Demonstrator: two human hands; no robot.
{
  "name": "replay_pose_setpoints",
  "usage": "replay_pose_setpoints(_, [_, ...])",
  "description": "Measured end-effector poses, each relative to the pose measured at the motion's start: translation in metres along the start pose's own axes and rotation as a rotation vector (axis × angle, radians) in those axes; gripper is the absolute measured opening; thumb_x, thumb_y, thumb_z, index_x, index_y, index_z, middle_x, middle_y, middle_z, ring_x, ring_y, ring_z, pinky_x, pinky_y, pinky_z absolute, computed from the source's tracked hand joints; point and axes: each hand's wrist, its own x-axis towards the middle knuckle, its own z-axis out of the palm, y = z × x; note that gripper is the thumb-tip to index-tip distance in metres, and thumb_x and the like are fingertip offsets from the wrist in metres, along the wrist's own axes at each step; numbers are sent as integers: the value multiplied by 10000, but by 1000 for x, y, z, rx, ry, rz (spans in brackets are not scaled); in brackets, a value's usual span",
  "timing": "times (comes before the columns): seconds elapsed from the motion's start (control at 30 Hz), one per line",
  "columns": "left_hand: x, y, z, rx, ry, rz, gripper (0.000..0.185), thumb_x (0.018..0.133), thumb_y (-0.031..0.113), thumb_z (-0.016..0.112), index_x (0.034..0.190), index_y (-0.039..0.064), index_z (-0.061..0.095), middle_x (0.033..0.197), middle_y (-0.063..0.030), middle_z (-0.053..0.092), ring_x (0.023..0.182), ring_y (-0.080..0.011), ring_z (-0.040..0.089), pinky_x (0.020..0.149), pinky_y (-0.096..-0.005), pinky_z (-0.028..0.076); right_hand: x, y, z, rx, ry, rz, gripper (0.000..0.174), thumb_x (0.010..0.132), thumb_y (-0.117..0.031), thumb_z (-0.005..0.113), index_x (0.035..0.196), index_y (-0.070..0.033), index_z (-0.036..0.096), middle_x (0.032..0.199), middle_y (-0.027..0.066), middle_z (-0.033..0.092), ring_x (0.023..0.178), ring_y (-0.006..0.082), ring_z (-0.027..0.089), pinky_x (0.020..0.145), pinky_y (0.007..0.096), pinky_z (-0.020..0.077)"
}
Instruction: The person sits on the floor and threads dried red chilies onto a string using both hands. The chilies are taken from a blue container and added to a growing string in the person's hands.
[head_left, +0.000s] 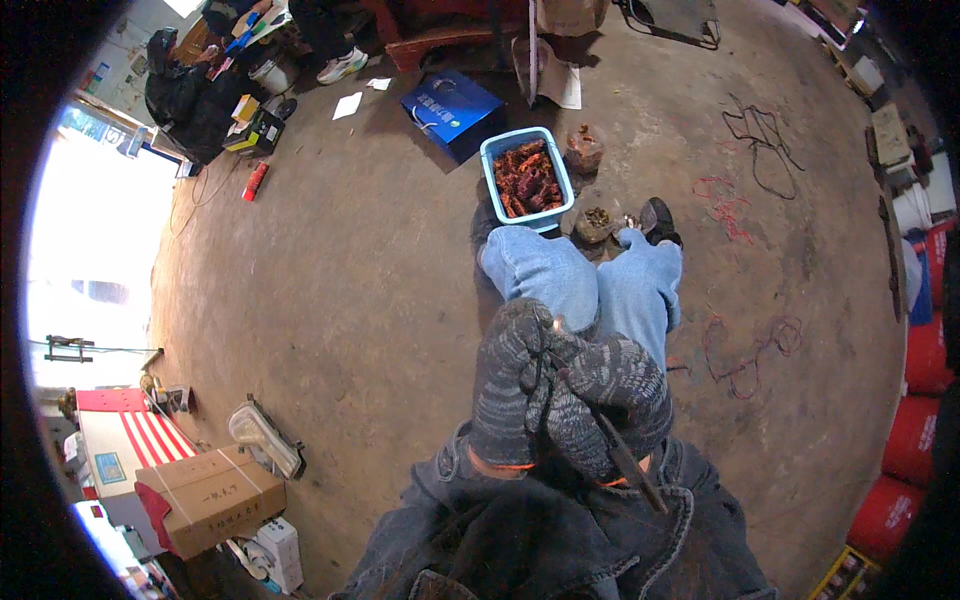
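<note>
Both hands wear grey and black knitted gloves and meet above the lap. My left hand is bent around something small whose tip shows between the hands; what it is cannot be made out. My right hand is closed on a long, thin, dark tool, which slants down towards the jacket. Beyond the knees a light blue plastic basin holds reddish-brown, rough pieces. To its right stand a clear bag of reddish bits and a small container with brownish-green bits.
A blue paper bag lies beyond the basin. Tangled red wire and black cable lie on the right. Cardboard box and headlight unit are at lower left; red drums line the right. A person sits at upper left.
</note>
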Motion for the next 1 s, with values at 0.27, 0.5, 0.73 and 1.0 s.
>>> replay_pose_setpoints(0.27, [-1,-3,14,593,72,323,186,935,99,474,1063,-6,559,1006,-62,567,881,-126,558,754,-266,478,-2,-5,-6,5,-118,57,209,706,-183,611,911,-143,601,883,67,559,793,281,536,639,394,435])
replay_pose_setpoints(0.5, [0,2,19,572,116,281,186,911,135,529,1030,-1,570,933,-43,582,816,-113,561,698,-254,476,-6,-2,-5,38,-136,76,225,703,-170,633,923,-130,610,931,80,580,841,285,556,670,392,460])
replay_pose_setpoints(0.73, [0,3,9,655,-32,359,316,921,140,480,1214,22,469,1082,-80,565,962,-155,567,785,-296,496,5,-7,-6,-109,-175,-27,175,705,-148,616,878,-121,630,875,79,596,785,272,565,630,381,463])
replay_pose_setpoints(1.0, [1,1,5,860,80,426,200,921,97,489,1060,-30,557,977,-85,579,846,-144,568,708,-276,487,13,-14,-12,-124,-199,-15,249,677,-134,768,888,-91,643,857,100,653,784,288,622,715,385,482])
